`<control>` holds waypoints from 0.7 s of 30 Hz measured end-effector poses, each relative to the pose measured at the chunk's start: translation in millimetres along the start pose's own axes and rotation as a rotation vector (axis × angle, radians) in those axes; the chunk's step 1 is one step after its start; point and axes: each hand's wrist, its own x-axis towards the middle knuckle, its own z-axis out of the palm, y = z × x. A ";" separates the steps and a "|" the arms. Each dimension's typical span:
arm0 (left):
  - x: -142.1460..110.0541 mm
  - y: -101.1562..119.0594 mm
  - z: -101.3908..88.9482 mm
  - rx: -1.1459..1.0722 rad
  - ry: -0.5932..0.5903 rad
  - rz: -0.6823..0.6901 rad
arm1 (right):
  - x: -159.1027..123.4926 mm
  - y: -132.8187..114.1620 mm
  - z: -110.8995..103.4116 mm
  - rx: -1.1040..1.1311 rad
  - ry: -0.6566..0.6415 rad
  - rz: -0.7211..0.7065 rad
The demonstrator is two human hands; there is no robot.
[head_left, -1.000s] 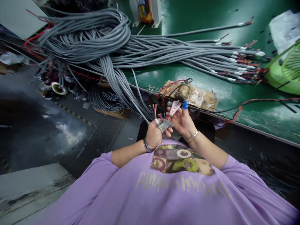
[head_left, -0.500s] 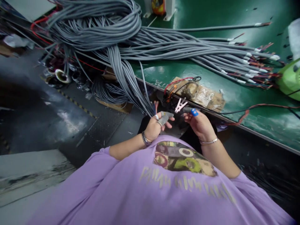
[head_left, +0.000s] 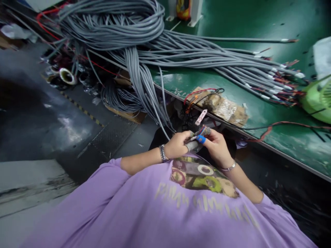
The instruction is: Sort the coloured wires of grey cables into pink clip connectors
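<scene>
My left hand [head_left: 178, 144] is closed around the end part of a grey cable, with grey coverings on some fingers. A white band [head_left: 192, 138] shows just beyond its fingertips. My right hand [head_left: 218, 146], with a blue cover on its thumb, pinches the thin coloured wires [head_left: 203, 130] at that cable's end. Both hands meet in front of my shirt, below the bench edge. Just above them is a flat pale pink piece [head_left: 201, 117]; its kind is unclear. The bundle of grey cables [head_left: 144, 86] hangs off the bench to the left of my hands.
On the green bench [head_left: 271, 144] lie coiled grey cables [head_left: 111, 27] and a row of stripped cable ends [head_left: 280, 82]. A taped cardboard piece [head_left: 227, 110] sits at its edge. A green fan-like object [head_left: 317, 100] stands at right. More coiled cable [head_left: 121, 100] lies below the bench.
My hands have come together from apart. The right hand has moved left and slightly down onto the wires. The pink piece showed two prongs before and now appears as one flat strip.
</scene>
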 end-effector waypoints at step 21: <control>0.4 3.7 -0.6 -0.136 0.008 -0.179 | 12.7 -2.6 0.3 0.063 0.038 0.130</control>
